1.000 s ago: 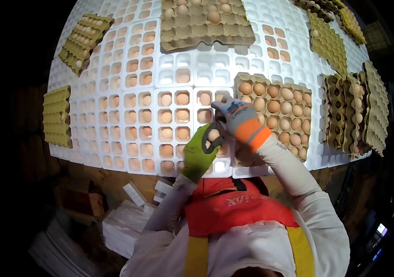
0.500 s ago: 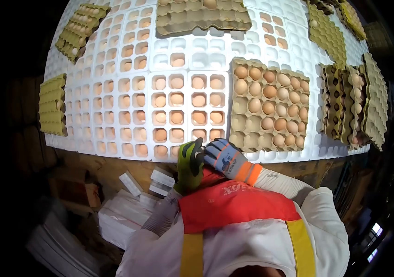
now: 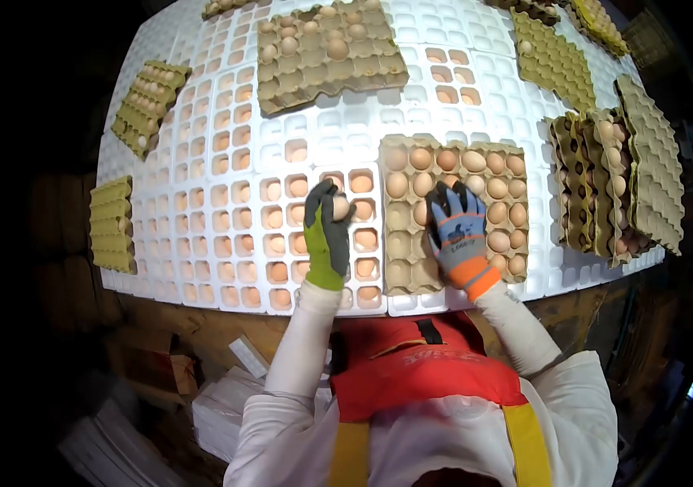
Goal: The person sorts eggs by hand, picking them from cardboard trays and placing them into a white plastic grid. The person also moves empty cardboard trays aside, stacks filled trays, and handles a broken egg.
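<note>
In the head view, my left hand, in a green and dark grey glove, is closed around a brown egg above the white foam egg tray. Brown eggs sit in many cups of that tray. My right hand, wearing a blue and grey glove with an orange cuff, is over the cardboard egg tray just to the right. Its fingers are spread and bent down among the eggs, and no held egg shows; the palm side is hidden.
Farther back lies another cardboard tray with some eggs. Tilted cardboard trays stand at the left and stacked ones at the right. White foam trays cover the table; white packs and a cardboard box are below its edge.
My hands were together at the table's front edge. They have since moved forward and apart, the left over the foam tray with an egg, the right onto the cardboard tray. The view has shifted.
</note>
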A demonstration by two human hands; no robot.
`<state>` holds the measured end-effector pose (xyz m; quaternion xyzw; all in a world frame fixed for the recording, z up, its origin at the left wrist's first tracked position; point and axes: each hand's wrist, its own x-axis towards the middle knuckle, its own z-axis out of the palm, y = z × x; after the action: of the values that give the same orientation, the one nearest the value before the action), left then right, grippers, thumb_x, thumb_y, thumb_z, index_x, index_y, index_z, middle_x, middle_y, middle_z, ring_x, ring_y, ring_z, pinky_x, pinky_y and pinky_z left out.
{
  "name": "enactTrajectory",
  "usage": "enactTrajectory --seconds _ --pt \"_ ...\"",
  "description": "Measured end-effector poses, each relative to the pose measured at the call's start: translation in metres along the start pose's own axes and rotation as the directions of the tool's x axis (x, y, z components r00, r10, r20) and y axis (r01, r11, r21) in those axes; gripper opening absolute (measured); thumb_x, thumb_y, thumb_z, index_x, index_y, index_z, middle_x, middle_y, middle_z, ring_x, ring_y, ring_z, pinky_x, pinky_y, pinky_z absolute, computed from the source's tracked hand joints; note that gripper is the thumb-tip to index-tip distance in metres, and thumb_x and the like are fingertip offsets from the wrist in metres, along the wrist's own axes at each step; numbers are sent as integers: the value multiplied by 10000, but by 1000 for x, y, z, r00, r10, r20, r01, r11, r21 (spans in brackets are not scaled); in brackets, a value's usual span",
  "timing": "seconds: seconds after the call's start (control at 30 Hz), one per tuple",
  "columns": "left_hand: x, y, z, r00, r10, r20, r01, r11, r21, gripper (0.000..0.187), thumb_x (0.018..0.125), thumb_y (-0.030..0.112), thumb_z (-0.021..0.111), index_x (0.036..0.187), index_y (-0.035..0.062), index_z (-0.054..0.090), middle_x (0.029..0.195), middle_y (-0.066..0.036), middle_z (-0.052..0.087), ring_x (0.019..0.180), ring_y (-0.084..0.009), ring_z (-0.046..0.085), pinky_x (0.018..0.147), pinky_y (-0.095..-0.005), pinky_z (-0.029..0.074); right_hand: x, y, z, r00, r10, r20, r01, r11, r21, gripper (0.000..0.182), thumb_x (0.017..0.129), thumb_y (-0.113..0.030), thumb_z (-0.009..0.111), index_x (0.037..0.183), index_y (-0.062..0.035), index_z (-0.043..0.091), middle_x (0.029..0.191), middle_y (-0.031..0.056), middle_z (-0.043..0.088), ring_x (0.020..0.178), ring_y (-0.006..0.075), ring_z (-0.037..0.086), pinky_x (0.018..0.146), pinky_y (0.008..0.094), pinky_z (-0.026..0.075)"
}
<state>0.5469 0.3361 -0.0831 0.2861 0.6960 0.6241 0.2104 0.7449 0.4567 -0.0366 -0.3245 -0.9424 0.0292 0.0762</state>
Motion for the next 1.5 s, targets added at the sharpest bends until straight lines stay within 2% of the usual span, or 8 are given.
enactTrajectory --seconds 0.33,0.5,0.67,0.87,1.0,1.17,1.33,1.5 --pt "79 15 39 903 376 208 -429 826 366 410 805 89 657 1213 119 653 1210 -118 612 1093 -349 565 961 -459 451 -3 16 5 1000 9 3 -9 905 426 399 733 -131 741 1115 -125 627 1140 92 596 1104 332 552 964 473 426" --pt "36 45 56 724 278 631 -678 458 576 439 786 161 682 1216 94 627 1221 -98 603 1044 -306 577 850 -450 478 -2 47 -25 924 270 270 -280 -2 960 402 749 -140 768 1135 -134 656 1133 112 581 1061 322 567 896 446 483" --pt "25 27 65 750 209 627 -649 417 637 482 777 142 676 1248 94 585 1182 -81 587 1028 -305 567 814 -435 487 46 43 -11 990 135 50 -144 903 404 349 772 -155 772 1110 -144 684 1128 125 571 1037 316 578 835 423 531" --pt "53 38 49 911 49 409 -136 973 185 449 791 114 737 1220 105 607 1081 -88 614 949 -262 620 811 -356 521 65 27 10 993 50 111 -63 992 114 264 796 -161 731 1045 -155 641 1107 118 604 1021 318 609 779 409 548" --pt "82 30 57 847 156 509 -400 817 415 455 765 127 743 1198 116 602 1104 -98 604 935 -257 631 780 -378 527 32 58 -6 925 213 314 -360 232 904 425 817 -176 746 1205 -112 585 1091 98 656 921 221 650 714 336 553" --pt "91 27 79 725 129 676 -644 473 601 383 764 191 754 1110 133 602 1019 -96 599 843 -301 625 706 -432 515 7 97 -25 900 95 426 -282 -618 734 526 905 -129 620 1409 -47 492 1136 45 598 902 130 591 725 280 528" --pt "83 16 58 859 -178 479 228 972 -50 385 860 81 660 1240 112 611 992 -46 656 791 -205 641 711 -334 525 57 115 -8 953 238 190 -303 691 656 400 884 -308 714 1215 -92 657 1079 55 642 933 202 648 761 348 535" --pt "89 19 76 882 219 416 -342 906 249 402 818 169 719 1219 167 684 1152 -100 636 1042 -291 615 855 -393 526 120 88 28 888 197 416 -164 980 -114 220 863 -264 669 1065 -178 692 1131 90 662 870 291 704 736 419 543"
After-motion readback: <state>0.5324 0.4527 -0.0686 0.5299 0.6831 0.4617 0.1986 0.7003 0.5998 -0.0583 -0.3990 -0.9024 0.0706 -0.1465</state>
